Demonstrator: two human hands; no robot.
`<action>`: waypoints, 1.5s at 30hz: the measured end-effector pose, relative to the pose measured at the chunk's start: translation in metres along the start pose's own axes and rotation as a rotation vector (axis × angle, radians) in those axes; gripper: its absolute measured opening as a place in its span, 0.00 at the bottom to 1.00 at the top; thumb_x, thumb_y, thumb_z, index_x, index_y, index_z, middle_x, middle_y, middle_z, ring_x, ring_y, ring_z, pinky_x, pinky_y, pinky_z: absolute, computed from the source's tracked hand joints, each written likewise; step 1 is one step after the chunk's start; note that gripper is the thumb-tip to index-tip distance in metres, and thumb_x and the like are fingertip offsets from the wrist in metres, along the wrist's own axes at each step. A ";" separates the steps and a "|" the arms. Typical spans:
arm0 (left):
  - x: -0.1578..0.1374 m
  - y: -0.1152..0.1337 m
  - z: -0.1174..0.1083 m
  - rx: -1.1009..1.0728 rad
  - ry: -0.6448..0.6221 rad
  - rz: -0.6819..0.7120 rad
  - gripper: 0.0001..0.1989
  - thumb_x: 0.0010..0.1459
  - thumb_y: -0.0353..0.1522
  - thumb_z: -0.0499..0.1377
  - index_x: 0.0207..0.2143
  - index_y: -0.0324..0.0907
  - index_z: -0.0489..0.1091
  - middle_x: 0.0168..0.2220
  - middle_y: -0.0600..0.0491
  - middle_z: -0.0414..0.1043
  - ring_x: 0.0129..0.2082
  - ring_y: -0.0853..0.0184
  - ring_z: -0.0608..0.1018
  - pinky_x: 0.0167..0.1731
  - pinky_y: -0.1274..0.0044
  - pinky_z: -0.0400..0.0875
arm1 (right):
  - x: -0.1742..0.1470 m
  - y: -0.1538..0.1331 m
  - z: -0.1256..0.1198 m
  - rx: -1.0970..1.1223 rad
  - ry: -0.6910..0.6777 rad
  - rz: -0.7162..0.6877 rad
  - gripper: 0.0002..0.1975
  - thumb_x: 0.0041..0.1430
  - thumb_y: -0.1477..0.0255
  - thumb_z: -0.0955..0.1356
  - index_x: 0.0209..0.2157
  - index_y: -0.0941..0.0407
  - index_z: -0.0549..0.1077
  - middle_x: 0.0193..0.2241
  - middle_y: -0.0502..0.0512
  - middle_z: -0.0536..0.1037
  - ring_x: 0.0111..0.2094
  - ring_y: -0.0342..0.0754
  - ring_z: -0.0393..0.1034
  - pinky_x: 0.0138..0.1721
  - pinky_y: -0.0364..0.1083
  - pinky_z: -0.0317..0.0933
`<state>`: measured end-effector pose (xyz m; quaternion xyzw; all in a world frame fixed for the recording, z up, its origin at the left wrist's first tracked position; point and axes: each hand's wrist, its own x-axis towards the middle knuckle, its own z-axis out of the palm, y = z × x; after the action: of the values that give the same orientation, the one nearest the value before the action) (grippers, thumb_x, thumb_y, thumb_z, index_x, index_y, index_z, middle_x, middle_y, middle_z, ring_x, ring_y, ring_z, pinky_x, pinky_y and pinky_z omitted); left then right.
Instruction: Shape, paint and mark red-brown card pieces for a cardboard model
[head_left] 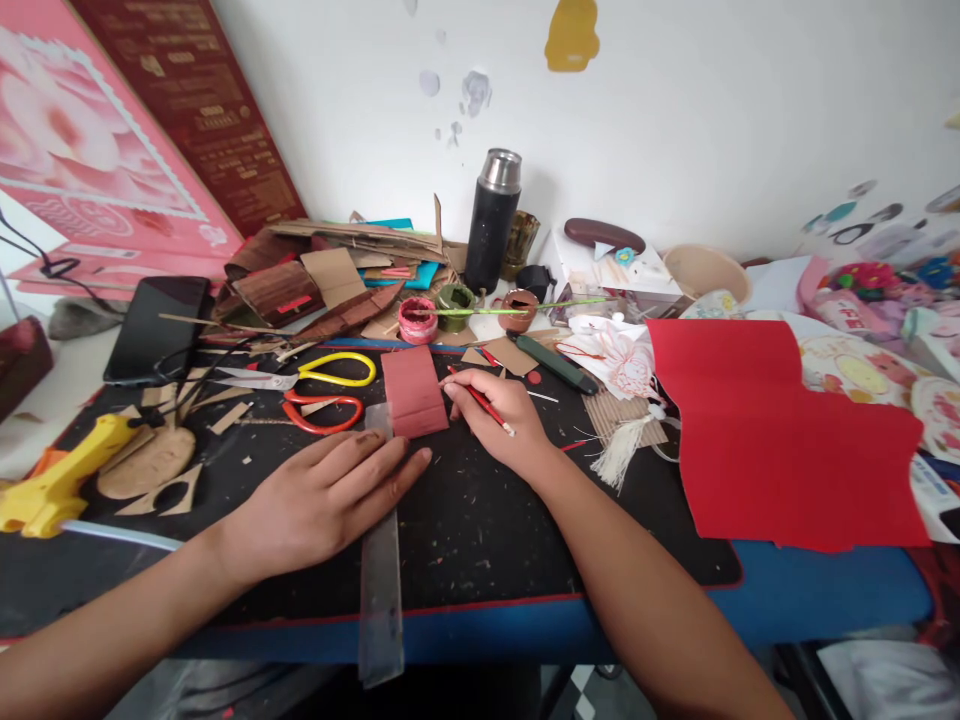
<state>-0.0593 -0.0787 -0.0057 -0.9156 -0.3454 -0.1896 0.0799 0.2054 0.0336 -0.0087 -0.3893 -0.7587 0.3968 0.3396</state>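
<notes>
A small reddish-brown painted cardboard piece point(414, 388) lies on the black mat between my hands. My left hand point(330, 490) rests flat, fingers stretched out, over a clear plastic ruler point(381, 590) and at the near edge of the cardboard. The ruler runs toward me and sticks out past the table edge. Pinched in my right hand point(499, 415) is a red pencil point(486, 402), its tip end near the right edge of the cardboard. Just left of the cardboard lie open scissors point(300, 380) with one yellow and one red handle.
A yellow glue gun point(71, 475) and a black phone point(157, 328) lie on the left. Behind stand paint jars point(418, 318), a black thermos point(493, 225) and cardboard scraps point(334, 275). A green-handled cutter point(556, 362) and a red sheet point(787, 450) lie to the right.
</notes>
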 end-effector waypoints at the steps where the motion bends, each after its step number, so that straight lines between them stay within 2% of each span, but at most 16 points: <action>1: 0.000 0.001 -0.001 -0.003 -0.005 0.018 0.34 0.72 0.22 0.54 0.76 0.52 0.61 0.59 0.46 0.81 0.58 0.55 0.82 0.62 0.63 0.77 | 0.000 -0.001 0.000 -0.011 -0.001 -0.018 0.12 0.78 0.63 0.67 0.46 0.52 0.81 0.32 0.50 0.85 0.35 0.49 0.82 0.40 0.46 0.68; 5: 0.000 0.005 -0.005 -0.131 -0.002 0.030 0.33 0.73 0.21 0.52 0.75 0.50 0.63 0.61 0.47 0.81 0.61 0.56 0.81 0.65 0.63 0.75 | -0.001 -0.005 -0.002 -0.040 -0.002 -0.049 0.12 0.78 0.66 0.66 0.45 0.53 0.81 0.31 0.51 0.85 0.35 0.49 0.82 0.41 0.46 0.67; 7: 0.004 0.005 -0.009 -0.276 0.045 -0.071 0.26 0.75 0.25 0.54 0.71 0.50 0.69 0.57 0.47 0.84 0.55 0.57 0.84 0.60 0.64 0.79 | -0.002 -0.006 -0.002 -0.055 -0.011 -0.038 0.11 0.78 0.66 0.66 0.46 0.53 0.81 0.32 0.51 0.85 0.35 0.50 0.82 0.41 0.46 0.67; 8: 0.008 0.005 -0.012 -0.370 0.071 -0.179 0.22 0.75 0.27 0.56 0.67 0.50 0.73 0.53 0.48 0.86 0.51 0.58 0.86 0.55 0.66 0.81 | -0.002 -0.006 -0.001 -0.064 -0.011 -0.028 0.11 0.78 0.66 0.67 0.46 0.53 0.81 0.32 0.51 0.86 0.35 0.50 0.82 0.41 0.46 0.68; 10: 0.019 0.003 -0.020 -0.591 0.101 -0.502 0.13 0.73 0.35 0.62 0.57 0.49 0.78 0.44 0.51 0.87 0.41 0.60 0.87 0.44 0.70 0.84 | -0.001 -0.005 -0.001 -0.079 -0.009 -0.012 0.11 0.77 0.65 0.67 0.46 0.52 0.82 0.32 0.50 0.86 0.35 0.50 0.82 0.40 0.46 0.68; 11: 0.025 0.003 -0.025 -0.724 0.083 -0.677 0.12 0.71 0.39 0.64 0.54 0.48 0.79 0.42 0.51 0.87 0.38 0.60 0.87 0.40 0.71 0.84 | -0.001 -0.005 0.000 -0.083 -0.007 -0.008 0.11 0.77 0.65 0.67 0.45 0.51 0.82 0.31 0.50 0.86 0.35 0.50 0.82 0.40 0.46 0.68; 13: 0.036 0.002 -0.033 -0.988 0.048 -0.918 0.17 0.67 0.45 0.67 0.51 0.46 0.79 0.40 0.50 0.86 0.35 0.60 0.86 0.34 0.71 0.83 | -0.001 -0.004 0.000 -0.088 -0.012 -0.014 0.10 0.77 0.66 0.67 0.45 0.51 0.82 0.31 0.50 0.86 0.34 0.50 0.82 0.40 0.46 0.68; 15: 0.042 0.002 -0.038 -1.162 0.042 -1.036 0.21 0.62 0.48 0.69 0.49 0.43 0.79 0.37 0.50 0.85 0.32 0.61 0.84 0.29 0.73 0.80 | -0.001 -0.003 0.000 -0.102 -0.020 -0.025 0.11 0.77 0.67 0.67 0.45 0.52 0.82 0.32 0.51 0.86 0.34 0.50 0.82 0.39 0.46 0.67; 17: 0.044 0.004 -0.039 -1.246 0.052 -1.084 0.23 0.59 0.49 0.71 0.48 0.42 0.79 0.34 0.50 0.84 0.29 0.64 0.81 0.26 0.75 0.76 | -0.001 -0.003 0.001 -0.124 -0.023 -0.036 0.10 0.77 0.67 0.67 0.45 0.52 0.82 0.33 0.51 0.86 0.34 0.51 0.82 0.39 0.47 0.66; 23: 0.043 0.011 -0.037 -1.332 0.032 -1.089 0.24 0.58 0.50 0.72 0.44 0.41 0.78 0.32 0.50 0.82 0.25 0.68 0.76 0.24 0.77 0.71 | -0.001 0.000 0.002 -0.171 -0.030 -0.044 0.10 0.77 0.66 0.68 0.46 0.50 0.83 0.33 0.51 0.87 0.35 0.52 0.83 0.38 0.46 0.66; 32: 0.046 0.017 -0.040 -1.307 0.005 -1.077 0.24 0.59 0.52 0.71 0.44 0.42 0.77 0.33 0.50 0.80 0.27 0.66 0.77 0.26 0.76 0.72 | -0.001 0.001 0.001 -0.218 -0.056 -0.087 0.12 0.78 0.64 0.67 0.47 0.51 0.83 0.35 0.53 0.88 0.36 0.52 0.83 0.38 0.46 0.66; 37: 0.041 0.012 -0.038 -1.171 -0.019 -1.021 0.26 0.65 0.52 0.65 0.55 0.44 0.72 0.31 0.55 0.75 0.26 0.66 0.77 0.26 0.76 0.72 | 0.000 0.001 0.001 -0.217 -0.035 -0.100 0.11 0.78 0.66 0.67 0.47 0.51 0.83 0.38 0.53 0.88 0.38 0.52 0.84 0.39 0.46 0.66; 40: 0.037 -0.004 -0.041 -1.006 -0.146 -0.885 0.20 0.69 0.50 0.61 0.50 0.45 0.74 0.31 0.55 0.76 0.27 0.65 0.78 0.28 0.74 0.75 | 0.000 0.000 0.001 -0.202 -0.049 -0.100 0.11 0.78 0.67 0.67 0.47 0.50 0.83 0.37 0.52 0.88 0.37 0.52 0.83 0.40 0.46 0.66; 42: 0.033 -0.020 -0.043 -0.848 -0.252 -0.730 0.17 0.72 0.48 0.57 0.46 0.47 0.77 0.37 0.51 0.81 0.32 0.62 0.81 0.34 0.72 0.78 | -0.001 -0.001 0.001 -0.189 -0.056 -0.085 0.11 0.78 0.67 0.66 0.47 0.51 0.83 0.36 0.52 0.88 0.37 0.52 0.83 0.39 0.46 0.66; 45: 0.025 -0.043 -0.043 -0.556 -0.302 -0.475 0.16 0.74 0.41 0.53 0.40 0.49 0.79 0.41 0.50 0.82 0.43 0.57 0.82 0.46 0.68 0.78 | -0.002 -0.003 0.000 -0.186 -0.060 -0.069 0.11 0.78 0.66 0.67 0.47 0.52 0.83 0.39 0.53 0.88 0.39 0.52 0.83 0.40 0.46 0.66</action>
<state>-0.0829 -0.0437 0.0441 -0.8146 -0.4908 -0.1522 -0.2688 0.2051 0.0306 -0.0061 -0.3807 -0.8150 0.3241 0.2928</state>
